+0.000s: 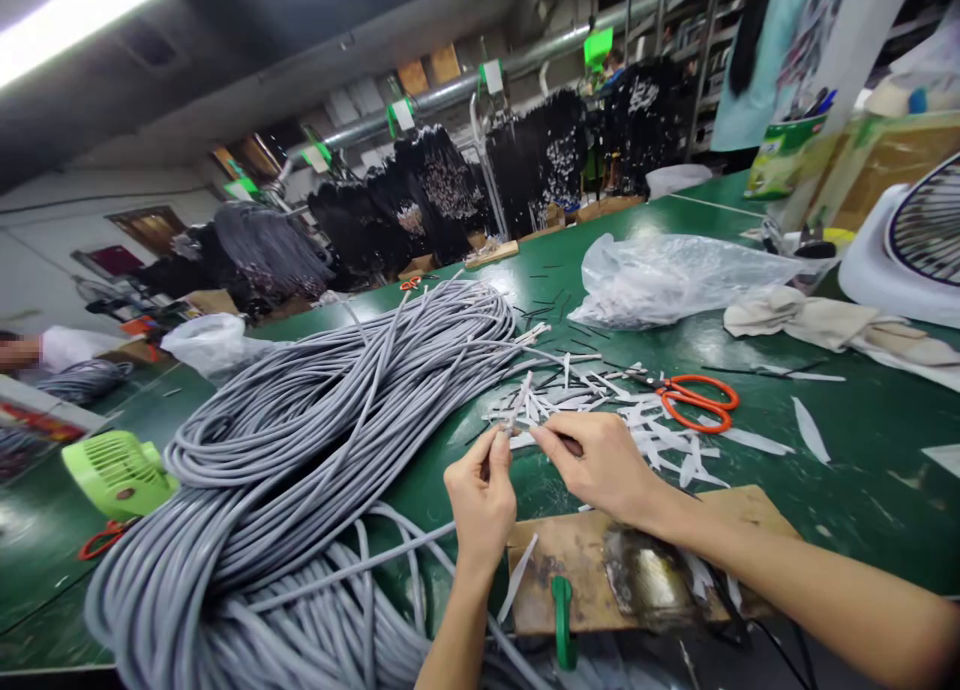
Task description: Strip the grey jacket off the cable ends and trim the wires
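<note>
My left hand (482, 500) is closed, thumb and fingers pinched round the end of a grey cable (511, 426). Just to the right, my right hand (600, 460) is closed too, its thumb and forefinger pointing at that cable end. Whatever sits inside its curled fingers is too hidden to name. Left of both hands lies a large coil of grey cables (352, 370), with pale stripped ends at its right. Cut white strips (675, 445) are scattered beyond my hands. Orange-handled scissors (697, 403) rest among them.
Before me are a wooden board (551, 550), a dark metal device (649, 575) and a green lever (562, 620). A plastic bag (660, 275), cloth glove (840, 325) and white fan (911, 240) lie to the right. A green fan (116, 470) stands left.
</note>
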Tool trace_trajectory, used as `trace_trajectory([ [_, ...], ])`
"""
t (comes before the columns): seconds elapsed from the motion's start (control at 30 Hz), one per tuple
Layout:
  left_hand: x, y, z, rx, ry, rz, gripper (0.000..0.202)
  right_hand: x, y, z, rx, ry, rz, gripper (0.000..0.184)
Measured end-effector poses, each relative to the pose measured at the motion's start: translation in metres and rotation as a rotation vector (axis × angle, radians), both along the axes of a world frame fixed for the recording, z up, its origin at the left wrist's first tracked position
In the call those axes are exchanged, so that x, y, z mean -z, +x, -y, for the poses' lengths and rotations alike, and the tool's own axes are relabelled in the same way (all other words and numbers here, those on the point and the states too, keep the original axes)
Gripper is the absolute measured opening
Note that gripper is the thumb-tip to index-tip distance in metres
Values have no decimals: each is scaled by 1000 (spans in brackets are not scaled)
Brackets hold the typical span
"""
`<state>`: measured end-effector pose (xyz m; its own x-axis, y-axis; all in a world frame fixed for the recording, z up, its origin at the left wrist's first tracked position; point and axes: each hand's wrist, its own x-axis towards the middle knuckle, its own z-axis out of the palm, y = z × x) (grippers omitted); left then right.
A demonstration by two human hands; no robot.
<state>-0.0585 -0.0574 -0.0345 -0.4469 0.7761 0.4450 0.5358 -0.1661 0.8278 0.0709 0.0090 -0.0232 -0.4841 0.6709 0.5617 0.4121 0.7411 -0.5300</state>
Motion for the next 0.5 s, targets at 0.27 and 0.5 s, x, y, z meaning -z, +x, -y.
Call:
trace_trajectory([
  [0.27,2,2,2,-7,7,-59,26,0,-5,4,-58,-92,-58,37],
  [0.5,1,8,0,58,96,-306,21,-1,-4,4,-63,-187,-149,37],
])
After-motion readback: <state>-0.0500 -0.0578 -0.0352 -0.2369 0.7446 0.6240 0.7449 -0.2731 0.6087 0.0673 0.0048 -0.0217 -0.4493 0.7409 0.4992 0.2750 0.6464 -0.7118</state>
